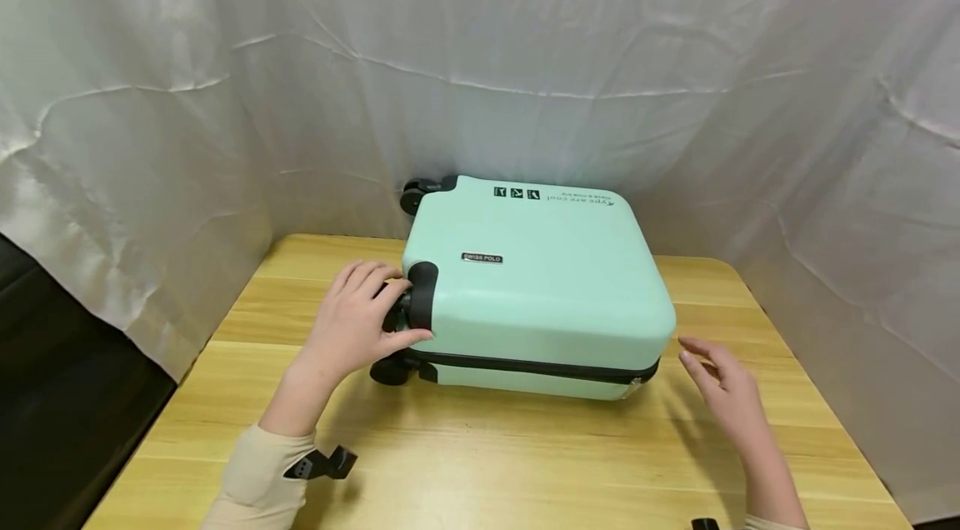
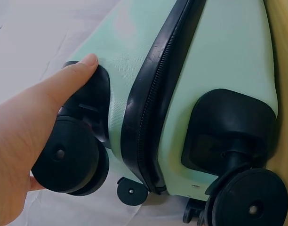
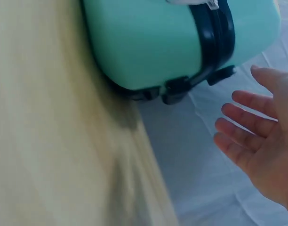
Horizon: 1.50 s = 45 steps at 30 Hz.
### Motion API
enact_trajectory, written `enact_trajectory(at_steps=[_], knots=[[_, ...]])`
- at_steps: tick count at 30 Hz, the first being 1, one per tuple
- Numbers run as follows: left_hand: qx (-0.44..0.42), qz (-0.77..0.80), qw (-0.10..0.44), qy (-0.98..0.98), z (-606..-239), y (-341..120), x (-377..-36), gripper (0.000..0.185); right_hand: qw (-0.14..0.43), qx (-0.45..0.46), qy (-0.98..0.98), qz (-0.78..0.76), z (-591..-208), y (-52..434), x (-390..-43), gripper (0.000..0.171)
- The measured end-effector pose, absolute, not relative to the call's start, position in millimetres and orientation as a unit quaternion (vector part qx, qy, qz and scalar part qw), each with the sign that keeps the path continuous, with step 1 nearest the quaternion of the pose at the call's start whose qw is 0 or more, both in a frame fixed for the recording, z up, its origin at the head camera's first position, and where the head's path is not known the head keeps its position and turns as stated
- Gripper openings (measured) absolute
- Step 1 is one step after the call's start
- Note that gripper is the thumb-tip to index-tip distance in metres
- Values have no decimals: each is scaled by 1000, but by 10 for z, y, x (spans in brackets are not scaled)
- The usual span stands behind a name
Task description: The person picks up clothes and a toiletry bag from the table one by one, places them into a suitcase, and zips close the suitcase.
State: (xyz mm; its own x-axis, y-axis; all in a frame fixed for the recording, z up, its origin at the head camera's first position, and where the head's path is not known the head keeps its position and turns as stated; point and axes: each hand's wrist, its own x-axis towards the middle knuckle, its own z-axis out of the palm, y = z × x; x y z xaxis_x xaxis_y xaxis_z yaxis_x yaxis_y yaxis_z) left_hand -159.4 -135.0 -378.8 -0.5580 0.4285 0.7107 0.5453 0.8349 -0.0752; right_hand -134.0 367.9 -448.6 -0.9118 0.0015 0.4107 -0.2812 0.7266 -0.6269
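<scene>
Nearest to the head camera, at 7 o'clock, is a cream sleeve point(image 1: 258, 476) with a black camera mount on the wrist, and from it the left hand point(image 1: 351, 328) reaches to the mint green suitcase point(image 1: 536, 280). This hand holds the black wheel point(image 2: 68, 161) at the suitcase corner; the thumb point(image 2: 71, 75) lies over the wheel housing and the fingers curl around it. The suitcase lies flat in the middle of the wooden tabletop point(image 1: 487, 463), with its black zipper band point(image 1: 536, 367) facing the person and a second wheel point(image 1: 413, 198) at 11 o'clock. At 4 o'clock from the suitcase, the right hand point(image 1: 723, 388) hovers near the rounded corner, fingers spread wide and holding nothing. White cloth point(image 1: 480, 55) hangs around the tabletop.
</scene>
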Motion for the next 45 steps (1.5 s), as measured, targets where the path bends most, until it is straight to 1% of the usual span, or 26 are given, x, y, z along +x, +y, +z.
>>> enact_trajectory(at_steps=[3, 9, 12, 16, 25, 28, 33, 41, 45], knots=[[-284, -79, 378, -878, -3799, -1347, -1607, 76, 149, 60, -894, 419, -4541, 3639, -1302, 31], [-292, -77, 368, -879, -3785, -1346, -1625, 74, 30, 50, -818, 572, -4566, 3578, -1248, 41], [-301, -77, 367, -877, -3768, -1348, -1638, 71, -39, 74, -771, 631, -4590, 3594, -1233, 40], [-319, -87, 374, -867, -3751, -1348, -1660, 69, -119, 121, -723, 670, -4647, 3625, -1243, 37], [-351, -124, 377, -848, -3735, -1354, -1720, 67, -242, 179, -639, 708, -4761, 3539, -1265, 38], [-355, -130, 380, -844, -3725, -1359, -1736, 67, -267, 190, -602, 728, -4785, 3474, -1271, 39], [-367, -130, 391, -834, -3686, -1359, -1755, 66, -283, 188, -555, 759, -4811, 3384, -1268, 41], [-366, -114, 385, -840, -3577, -1346, -1759, 66, -303, 99, -469, 824, -4845, 3293, -1237, 40], [-364, -108, 379, -844, -3541, -1332, -1755, 65, -325, 90, -399, 853, -4883, 3276, -1228, 44]])
